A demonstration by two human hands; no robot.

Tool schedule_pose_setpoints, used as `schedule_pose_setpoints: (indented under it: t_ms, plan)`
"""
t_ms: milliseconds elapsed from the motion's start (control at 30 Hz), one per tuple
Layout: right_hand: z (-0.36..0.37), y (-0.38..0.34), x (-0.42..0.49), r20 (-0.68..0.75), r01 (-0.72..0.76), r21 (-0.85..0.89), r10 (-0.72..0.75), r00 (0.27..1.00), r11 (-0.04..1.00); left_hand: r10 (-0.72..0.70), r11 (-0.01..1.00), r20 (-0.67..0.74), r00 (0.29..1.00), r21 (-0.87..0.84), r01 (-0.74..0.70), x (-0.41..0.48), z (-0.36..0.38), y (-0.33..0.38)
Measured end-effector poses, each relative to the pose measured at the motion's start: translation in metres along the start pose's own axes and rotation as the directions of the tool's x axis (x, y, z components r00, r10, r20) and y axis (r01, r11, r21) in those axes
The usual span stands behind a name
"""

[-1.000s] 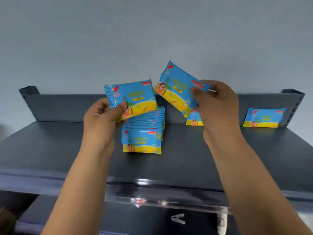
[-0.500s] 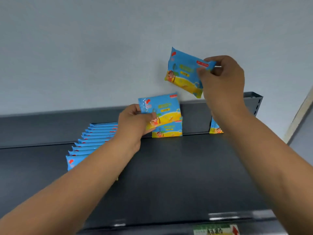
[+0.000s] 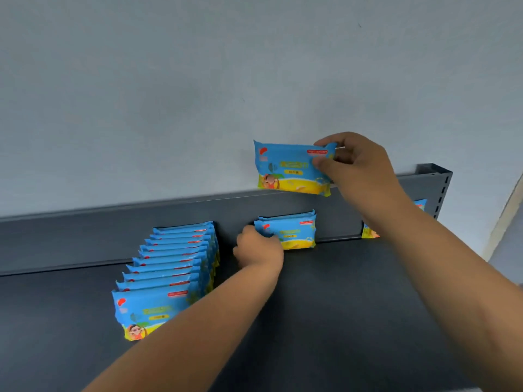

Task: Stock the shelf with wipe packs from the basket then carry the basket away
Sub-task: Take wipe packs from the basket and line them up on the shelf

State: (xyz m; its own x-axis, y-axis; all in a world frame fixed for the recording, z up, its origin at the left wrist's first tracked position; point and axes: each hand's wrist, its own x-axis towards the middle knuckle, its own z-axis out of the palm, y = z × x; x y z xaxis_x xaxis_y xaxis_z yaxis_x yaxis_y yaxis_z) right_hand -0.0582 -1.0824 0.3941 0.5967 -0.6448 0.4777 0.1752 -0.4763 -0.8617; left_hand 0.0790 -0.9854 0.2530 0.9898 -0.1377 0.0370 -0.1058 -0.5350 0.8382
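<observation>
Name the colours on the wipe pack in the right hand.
Wipe pack: blue, yellow bottom band, red marks; head view.

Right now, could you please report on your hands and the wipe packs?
Left hand grips standing wipe pack at shelf rear. Right hand holds raised wipe pack above it. Nothing in the way.

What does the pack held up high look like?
The raised pack is a shiny, soft-looking pouch, blue above and yellow below, with a cartoon figure and red marks. It hangs nearly level in the air above the shelf's back panel, front facing the camera. Only the right hand pinches its upper right corner.
</observation>
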Motion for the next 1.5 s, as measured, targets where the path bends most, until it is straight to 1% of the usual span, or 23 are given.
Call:
schedule_pose_setpoints:
  t_ms: [67, 167, 233, 300, 400, 467, 600, 733, 800, 900, 967, 1067, 1133, 1167, 1233, 1267, 1300, 1333, 1400, 1433, 1500]
  plan:
    - [-0.001, 0.007, 0.002, 0.03, -0.011, 0.017, 0.011, 0.999, 1.0, -0.049, 0.997, 0.015, 0.999, -0.061, 0.05, -0.001, 0.004, 0.0]
    - [-0.003, 0.023, 0.003, 0.081, -0.021, -0.02, 0.022, 0.996, 1.0, -0.036, 0.994, 0.045, 0.998, -0.106, 0.041, -0.004, 0.008, -0.001]
    - [-0.004, 0.039, 0.003, 0.138, -0.049, -0.066, 0.057, 0.989, 0.997, -0.028, 0.989, 0.054, 0.998, -0.144, 0.036, -0.006, 0.007, -0.003]
    - [-0.003, 0.056, 0.002, 0.212, -0.042, -0.16, 0.076, 0.974, 0.986, -0.004, 0.984, 0.079, 0.997, -0.175, 0.018, -0.009, 0.004, -0.007]
    - [0.006, 0.083, -0.003, 0.26, 0.038, -0.373, 0.065, 0.963, 0.927, 0.101, 0.99, 0.129, 0.986, -0.109, -0.087, -0.014, 0.001, -0.012]
    - [0.013, 0.098, -0.008, 0.246, 0.084, -0.431, 0.027, 0.969, 0.898, 0.139, 0.986, 0.138, 0.981, -0.106, -0.125, -0.017, 0.002, -0.012]
    - [0.026, 0.116, -0.019, 0.207, 0.112, -0.492, -0.01, 0.978, 0.864, 0.131, 0.985, 0.08, 0.988, -0.125, -0.121, -0.02, 0.005, -0.009]
    - [0.036, 0.119, -0.025, 0.119, 0.01, -0.492, 0.056, 0.991, 0.87, 0.129, 0.984, 0.05, 0.99, -0.134, -0.121, -0.02, 0.005, -0.009]
    - [0.038, 0.121, -0.024, 0.096, -0.036, -0.476, 0.092, 0.991, 0.878, 0.118, 0.988, 0.052, 0.992, -0.102, -0.112, -0.022, 0.005, -0.01]
    - [0.036, 0.123, -0.02, 0.108, -0.079, -0.432, 0.139, 0.984, 0.898, 0.073, 0.997, 0.052, 0.996, -0.042, -0.071, -0.024, 0.004, -0.007]
    - [0.034, 0.122, -0.019, 0.118, -0.094, -0.432, 0.159, 0.98, 0.897, 0.056, 0.997, 0.062, 0.997, -0.065, -0.052, -0.022, 0.003, -0.003]
    - [0.036, 0.124, -0.021, 0.12, -0.074, -0.456, 0.144, 0.982, 0.887, 0.091, 0.992, 0.047, 0.995, -0.092, -0.087, -0.022, 0.002, -0.001]
    - [0.038, 0.123, -0.026, 0.114, -0.054, -0.505, 0.128, 0.985, 0.862, 0.117, 0.989, 0.034, 0.993, -0.1, -0.113, -0.023, 0.003, -0.002]
    - [0.038, 0.123, -0.028, 0.104, -0.023, -0.553, 0.097, 0.99, 0.833, 0.115, 0.988, 0.032, 0.993, -0.111, -0.111, -0.023, 0.004, -0.003]
    - [0.039, 0.12, -0.034, 0.097, 0.092, -0.686, -0.035, 0.995, 0.722, 0.111, 0.987, 0.014, 0.994, -0.118, -0.108, -0.025, 0.002, -0.004]
    - [0.04, 0.118, -0.037, 0.104, 0.157, -0.725, -0.119, 0.987, 0.671, 0.133, 0.986, 0.0, 0.991, -0.105, -0.132, -0.026, 0.0, -0.003]
    - [0.042, 0.115, -0.04, 0.107, 0.209, -0.726, -0.193, 0.975, 0.655, 0.18, 0.98, 0.003, 0.984, -0.082, -0.18, -0.028, -0.004, -0.001]
    - [0.044, 0.111, -0.041, 0.106, 0.248, -0.699, -0.246, 0.963, 0.67, 0.243, 0.969, 0.033, 0.97, -0.054, -0.241, -0.031, -0.009, 0.003]
    - [0.053, 0.1, -0.044, 0.105, 0.299, -0.618, -0.301, 0.948, 0.727, 0.371, 0.926, 0.119, 0.921, 0.033, -0.377, -0.037, -0.024, 0.013]
    - [0.058, 0.094, -0.045, 0.106, 0.311, -0.583, -0.31, 0.945, 0.751, 0.439, 0.886, 0.132, 0.889, 0.101, -0.453, -0.037, -0.033, 0.018]
    - [0.064, 0.082, -0.046, 0.099, 0.309, -0.533, -0.304, 0.947, 0.787, 0.575, 0.761, 0.105, 0.811, 0.295, -0.578, -0.037, -0.052, 0.028]
